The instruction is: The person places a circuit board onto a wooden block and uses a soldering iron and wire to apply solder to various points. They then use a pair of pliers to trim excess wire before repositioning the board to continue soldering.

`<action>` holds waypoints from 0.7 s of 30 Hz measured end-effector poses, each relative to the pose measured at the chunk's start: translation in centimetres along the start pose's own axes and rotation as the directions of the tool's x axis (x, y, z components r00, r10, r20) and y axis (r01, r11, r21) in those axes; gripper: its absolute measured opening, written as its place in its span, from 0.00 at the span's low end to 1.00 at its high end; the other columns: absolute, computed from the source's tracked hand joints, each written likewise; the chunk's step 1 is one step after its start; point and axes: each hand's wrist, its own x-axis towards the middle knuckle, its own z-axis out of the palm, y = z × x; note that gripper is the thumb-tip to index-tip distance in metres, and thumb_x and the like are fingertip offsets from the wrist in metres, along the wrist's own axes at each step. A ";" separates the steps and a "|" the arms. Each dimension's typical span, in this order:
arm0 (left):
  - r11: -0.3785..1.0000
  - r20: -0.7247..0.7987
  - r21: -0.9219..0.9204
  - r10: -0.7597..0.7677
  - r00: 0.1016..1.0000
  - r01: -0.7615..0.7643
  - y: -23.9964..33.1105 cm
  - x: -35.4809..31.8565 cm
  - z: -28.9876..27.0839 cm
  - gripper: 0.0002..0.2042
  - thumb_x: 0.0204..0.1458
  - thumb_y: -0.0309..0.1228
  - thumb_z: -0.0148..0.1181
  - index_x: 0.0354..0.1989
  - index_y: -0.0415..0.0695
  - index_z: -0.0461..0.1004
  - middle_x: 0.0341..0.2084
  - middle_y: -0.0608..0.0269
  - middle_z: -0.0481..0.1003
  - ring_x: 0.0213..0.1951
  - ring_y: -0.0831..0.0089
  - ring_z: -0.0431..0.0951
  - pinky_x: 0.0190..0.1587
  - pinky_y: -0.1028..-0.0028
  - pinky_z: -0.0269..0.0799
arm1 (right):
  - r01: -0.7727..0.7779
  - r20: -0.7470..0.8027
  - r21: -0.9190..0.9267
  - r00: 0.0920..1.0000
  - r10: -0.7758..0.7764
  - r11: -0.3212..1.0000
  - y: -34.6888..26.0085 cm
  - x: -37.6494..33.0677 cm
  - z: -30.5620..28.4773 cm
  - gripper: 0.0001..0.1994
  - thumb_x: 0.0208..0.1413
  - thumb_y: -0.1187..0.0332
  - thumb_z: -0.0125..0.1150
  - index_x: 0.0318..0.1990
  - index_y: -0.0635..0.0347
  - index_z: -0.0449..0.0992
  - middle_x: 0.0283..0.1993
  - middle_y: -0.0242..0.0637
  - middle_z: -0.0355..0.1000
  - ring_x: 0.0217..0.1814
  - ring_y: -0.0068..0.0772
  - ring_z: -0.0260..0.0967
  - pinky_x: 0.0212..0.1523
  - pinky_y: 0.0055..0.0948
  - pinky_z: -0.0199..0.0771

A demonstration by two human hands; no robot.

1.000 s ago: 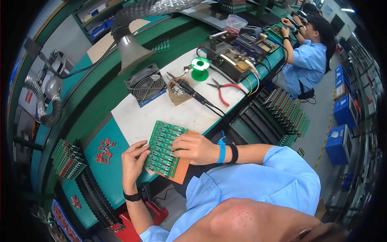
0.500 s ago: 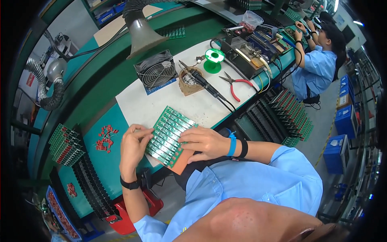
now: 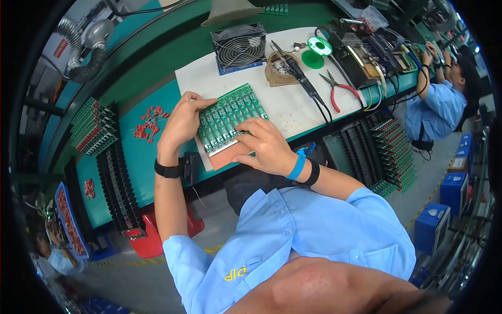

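A green circuit board panel (image 3: 230,118), made of several narrow strips side by side, lies on or just above the white sheet at the bench's front edge. My left hand (image 3: 183,123) is closed on its left side, the index finger stretched along the upper left corner. At the lower right edge, the bent fingers of my right hand (image 3: 266,146) grip the panel, with the thumb lower down by an orange-brown plate (image 3: 226,158). That plate sticks out from under the panel toward me. The undersides of the fingertips are hidden.
Beyond the panel stand a fan (image 3: 239,49), a soldering iron (image 3: 298,68) over a holder, a solder spool (image 3: 314,58) and red-handled pliers (image 3: 340,90). Red components (image 3: 149,124) lie left. Racked boards (image 3: 94,128) flank both sides. A co-worker (image 3: 436,99) sits at the right.
The panel has been turned over: its shiny soldered face has given way to a duller green one. Both hands still hold it. The view has shifted, so the bench sits higher and further right.
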 end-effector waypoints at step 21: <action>0.984 -0.352 -0.178 -0.040 0.935 -0.025 7.9 -8.7 4.0 0.07 0.65 0.21 0.58 0.49 0.35 0.73 0.30 0.52 0.74 0.32 0.58 0.76 0.38 0.63 0.72 | 0.029 0.076 0.994 0.481 0.873 -0.103 6.5 -0.8 -3.5 0.27 0.77 0.49 0.48 0.71 0.58 0.61 0.55 0.38 0.74 0.43 0.25 0.67 0.46 0.29 0.72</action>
